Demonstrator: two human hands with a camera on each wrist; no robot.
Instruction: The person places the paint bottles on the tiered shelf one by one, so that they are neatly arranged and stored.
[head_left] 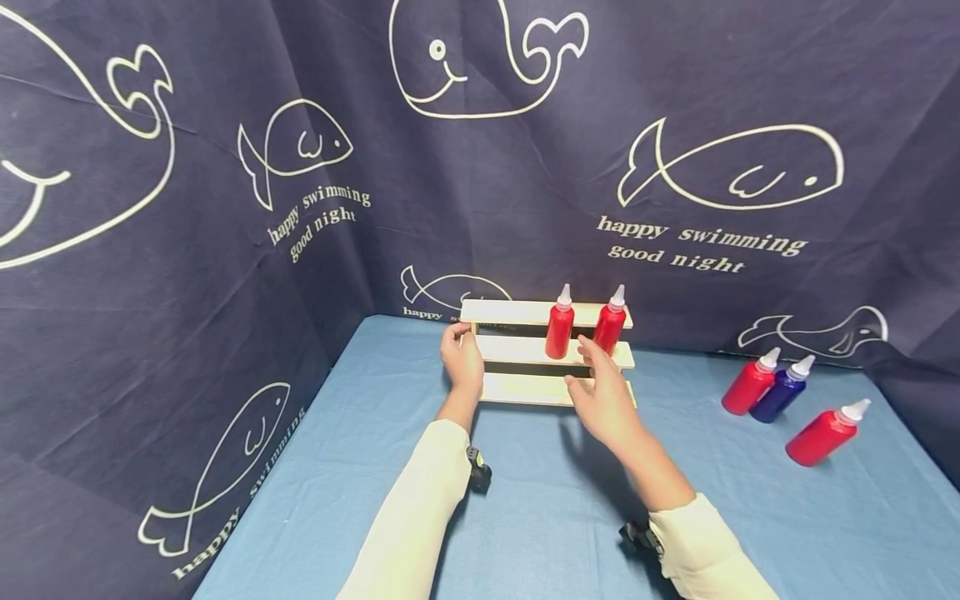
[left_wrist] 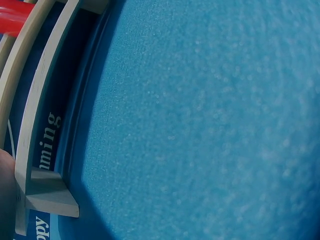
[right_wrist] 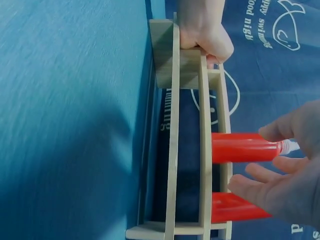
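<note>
A three-tier pale wooden rack (head_left: 517,351) stands at the back of the table. Two red squeeze bottles with white nozzle tips are upright on its middle tier: one right of centre (head_left: 559,332), the other near the right end (head_left: 610,323). My left hand (head_left: 462,360) grips the rack's left end; the right wrist view shows its fingers curled over the side panel (right_wrist: 189,70). My right hand (head_left: 602,398) is in front of the bottles, thumb and fingers spread apart. In the right wrist view, that thumb overlaps the upper end of the bottle (right_wrist: 242,148) nearer the left hand.
On the blue tablecloth (head_left: 525,517) to the right, a red bottle (head_left: 748,385) and a dark blue bottle (head_left: 782,393) are side by side. Another red bottle (head_left: 823,437) is nearer the front. A navy curtain (head_left: 495,183) printed with whales and fish hangs behind and at the sides.
</note>
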